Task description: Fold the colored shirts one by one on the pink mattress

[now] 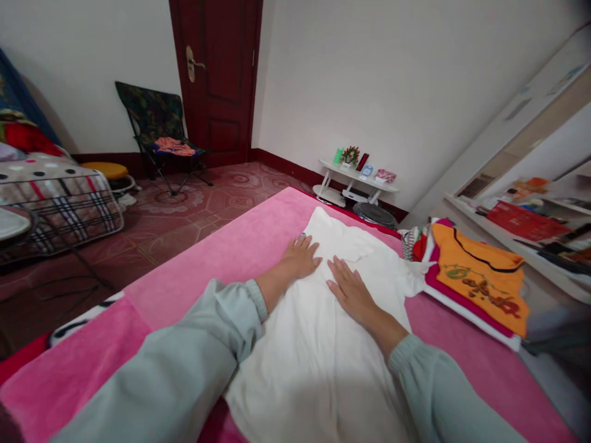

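Note:
A white shirt (pixel 318 344) lies spread out on the pink bedding (pixel 240 237), its upper end away from me and a short sleeve out to the right. My left hand (pixel 301 257) rests on the shirt's upper left part, palm down with fingers spread. Lower and to the right, my right hand (pixel 351 289) lies flat on the cloth, fingers stretched out. Neither hand grips anything. Soft wrinkles run down the shirt between my forearms.
To the right, folded clothes with an orange shirt (pixel 480 277) on top lie beside a cluttered shelf (pixel 517 231). Beyond the bed stands a small white table (pixel 355 176) with a plant. A camouflage folding chair (pixel 152 117) is near the dark red door (pixel 226 80).

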A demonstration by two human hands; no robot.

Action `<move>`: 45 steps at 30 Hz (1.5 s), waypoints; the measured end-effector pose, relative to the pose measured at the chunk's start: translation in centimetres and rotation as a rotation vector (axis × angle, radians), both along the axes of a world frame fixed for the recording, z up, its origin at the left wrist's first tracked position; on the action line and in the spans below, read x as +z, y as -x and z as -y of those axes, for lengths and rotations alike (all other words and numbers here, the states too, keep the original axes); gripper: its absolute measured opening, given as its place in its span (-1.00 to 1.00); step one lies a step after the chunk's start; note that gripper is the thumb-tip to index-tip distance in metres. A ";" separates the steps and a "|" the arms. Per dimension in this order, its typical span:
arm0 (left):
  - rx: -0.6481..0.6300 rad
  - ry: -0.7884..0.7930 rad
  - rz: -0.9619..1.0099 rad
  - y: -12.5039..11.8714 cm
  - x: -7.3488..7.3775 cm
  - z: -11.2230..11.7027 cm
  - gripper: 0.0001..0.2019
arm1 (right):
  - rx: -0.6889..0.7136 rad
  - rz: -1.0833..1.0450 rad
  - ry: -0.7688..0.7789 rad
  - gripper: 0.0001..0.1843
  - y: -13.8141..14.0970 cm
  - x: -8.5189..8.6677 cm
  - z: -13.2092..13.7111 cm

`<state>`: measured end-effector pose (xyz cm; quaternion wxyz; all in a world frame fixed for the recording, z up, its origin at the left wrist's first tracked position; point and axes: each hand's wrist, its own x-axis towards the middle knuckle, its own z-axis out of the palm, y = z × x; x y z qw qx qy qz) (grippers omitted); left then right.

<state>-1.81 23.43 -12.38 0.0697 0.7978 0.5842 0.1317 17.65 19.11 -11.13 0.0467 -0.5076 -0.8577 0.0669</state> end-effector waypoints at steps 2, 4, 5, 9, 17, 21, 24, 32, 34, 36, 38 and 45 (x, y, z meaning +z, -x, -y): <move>-0.012 0.013 -0.015 0.1 0.2 0.2 -0.38 | -0.042 0.003 -0.014 -0.36 -0.7 -0.7 2.9; -0.045 0.027 -0.035 0.4 0.5 0.8 -0.39 | -0.053 -0.003 -0.010 -0.36 -1.0 -0.8 5.1; -0.069 0.032 -0.047 0.6 0.7 1.2 -0.40 | -0.051 -0.011 -0.010 -0.37 -1.1 -0.8 6.1; -0.181 0.041 -0.089 2.5 1.2 3.7 -0.43 | -0.028 -0.086 -0.014 -0.39 -1.3 -0.4 8.9; -0.347 0.124 -0.010 8.1 2.8 11.2 -0.32 | 0.191 -0.315 -0.092 -0.51 -0.2 1.0 12.4; -0.221 0.136 0.009 9.5 5.6 15.7 -0.33 | 0.401 -0.380 -0.135 -0.64 1.2 2.1 13.8; -0.069 0.303 0.092 10.0 7.3 19.1 -0.39 | 0.475 -0.493 -0.124 -0.67 1.9 2.5 14.4; -0.089 0.796 0.758 11.7 7.2 24.4 -0.46 | 0.430 -0.864 0.078 -0.76 2.4 3.2 14.8; -0.053 0.833 0.781 12.5 7.8 24.9 -0.68 | 0.445 -0.892 0.112 -0.75 2.4 3.4 15.1; -0.065 0.918 0.696 13.4 8.9 25.3 -0.80 | 0.487 -0.825 0.165 -0.78 2.5 3.8 15.8; -0.123 1.049 0.540 13.8 10.4 25.4 -0.86 | 0.524 -0.683 0.224 -0.81 2.5 4.5 16.7; -0.370 0.757 0.371 7.6 14.6 18.1 -0.74 | 0.714 -0.594 0.454 -0.57 2.4 4.9 17.9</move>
